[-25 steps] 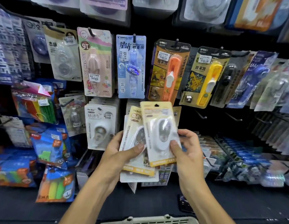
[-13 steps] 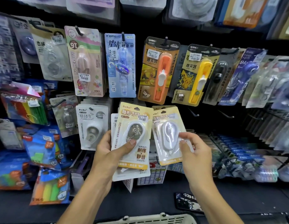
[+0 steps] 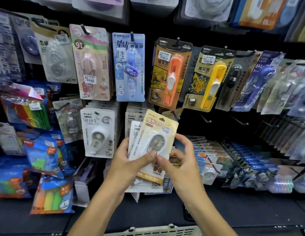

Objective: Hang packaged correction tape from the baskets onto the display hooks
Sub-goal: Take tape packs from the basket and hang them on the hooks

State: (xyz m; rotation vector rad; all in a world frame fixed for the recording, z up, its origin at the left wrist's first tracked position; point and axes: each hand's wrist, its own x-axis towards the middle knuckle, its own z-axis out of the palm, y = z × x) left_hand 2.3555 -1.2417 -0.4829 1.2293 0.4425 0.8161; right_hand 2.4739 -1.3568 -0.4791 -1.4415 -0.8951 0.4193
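Both hands (image 3: 131, 160) hold three correction tape packs (image 3: 156, 133).

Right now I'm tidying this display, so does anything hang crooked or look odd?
Nothing looks damaged. The orange-tool blister card and the yellow-tool blister card hang tilted on their hooks, unlike the straight blue card beside them.

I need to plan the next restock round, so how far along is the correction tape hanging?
Done: white tape packs hang on a hook left of the hands. In hand: the left hand grips a fan of packs with a yellow pack on top; the right hand pinches that pack's lower part. Left: those held packs, with bare hooks to the right. The basket contents are hidden.
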